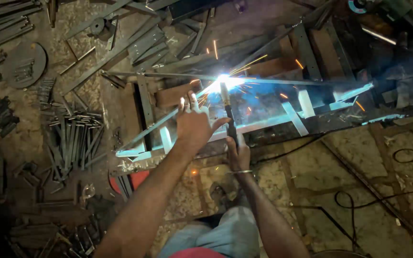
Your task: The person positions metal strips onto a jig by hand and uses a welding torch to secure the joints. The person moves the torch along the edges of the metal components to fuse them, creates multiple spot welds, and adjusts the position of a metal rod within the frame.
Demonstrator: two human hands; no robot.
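Left hand (194, 122) is pressing flat, fingers spread, on the metal frame (283, 112); right hand (237, 153) is gripping the electrode holder (229, 119) w/ rod tip sparking at the frame's top bar (scrap strips (72, 141) lying left).

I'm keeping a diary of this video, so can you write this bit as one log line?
left hand: raised open beside arc | right hand: grips electrode holder | arc: sparking on metal frame | steel strips: piled left
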